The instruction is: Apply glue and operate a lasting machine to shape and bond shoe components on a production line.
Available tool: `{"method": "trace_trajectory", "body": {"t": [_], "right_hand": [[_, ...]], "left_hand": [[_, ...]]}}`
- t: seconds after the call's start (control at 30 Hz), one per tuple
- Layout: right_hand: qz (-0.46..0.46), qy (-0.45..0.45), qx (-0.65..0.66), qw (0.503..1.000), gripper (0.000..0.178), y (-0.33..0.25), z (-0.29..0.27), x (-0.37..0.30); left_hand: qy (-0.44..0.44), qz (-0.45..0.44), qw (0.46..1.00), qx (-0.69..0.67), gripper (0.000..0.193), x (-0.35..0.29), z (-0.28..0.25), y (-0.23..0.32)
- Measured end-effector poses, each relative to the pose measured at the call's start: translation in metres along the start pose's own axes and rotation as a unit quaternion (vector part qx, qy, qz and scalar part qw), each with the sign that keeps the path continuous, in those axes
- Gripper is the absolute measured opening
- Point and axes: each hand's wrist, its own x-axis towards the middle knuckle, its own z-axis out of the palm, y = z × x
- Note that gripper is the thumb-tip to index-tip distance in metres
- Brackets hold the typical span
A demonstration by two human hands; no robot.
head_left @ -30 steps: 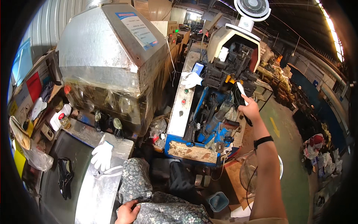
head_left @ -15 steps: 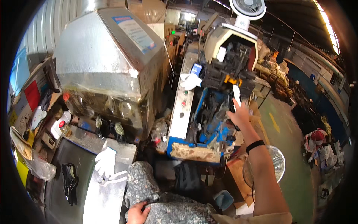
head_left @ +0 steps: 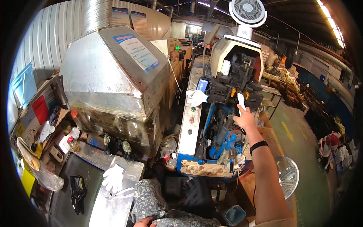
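My right hand [head_left: 245, 120] reaches up to the machine, fingers curled round a long narrow piece [head_left: 241, 100], white on its face and black along the edge, shaped like a shoe's underside. The black lower end shows below my fingers. Beyond it are the machine's dark clamps [head_left: 236, 85] with yellow parts. Low in the picture, my left hand [head_left: 145, 222] lies loosely on the dark floral cloth over my lap [head_left: 151, 198]. Its fingers are partly cut off by the lower edge, and nothing shows in them.
A metal hooded box [head_left: 106, 75] stands at left, with black shoes [head_left: 126, 149] at its opening. Another black shoe pair [head_left: 78, 193] lies on the dark belt; white gloves [head_left: 113, 178] rest beside it. Fans stand above the machine [head_left: 247, 11] and at right [head_left: 287, 177].
The view has tilted up, so the surroundings sit lower. My right hand's fingers, spread before, have closed in on the white-and-black piece. My left hand stays on my lap.
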Motion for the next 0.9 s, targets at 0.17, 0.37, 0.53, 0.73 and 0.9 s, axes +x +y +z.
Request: {"method": "trace_trajectory", "body": {"t": [0.17, 0.37, 0.53, 0.73, 0.9], "right_hand": [[0.001, -0.01, -0.021, 1.0, 0.076, -0.013, -0.005, 0.021], [0.015, -0.018, -0.024, 0.999, 0.077, -0.018, -0.01, 0.028], [-0.015, -0.004, -0.003, 1.0, 0.082, -0.014, -0.023, 0.032], [-0.136, 0.119, -0.167, 0.969, 0.077, -0.053, -0.009, -0.013], [-0.497, -0.002, -0.033, 0.867, 0.032, -0.03, 0.117, -0.183]], "left_hand": [[0.012, -0.008, 0.999, -0.05, 0.039, 0.003, 0.0, 0.001], [-0.015, -0.003, 0.999, -0.052, 0.037, 0.006, 0.003, -0.02], [0.025, 0.037, 0.969, -0.243, 0.04, 0.013, 0.009, -0.066], [0.282, 0.009, 0.958, -0.06, 0.046, 0.068, -0.074, -0.232], [0.445, -0.329, 0.817, 0.16, 0.078, 0.062, -0.178, -0.364]]}}
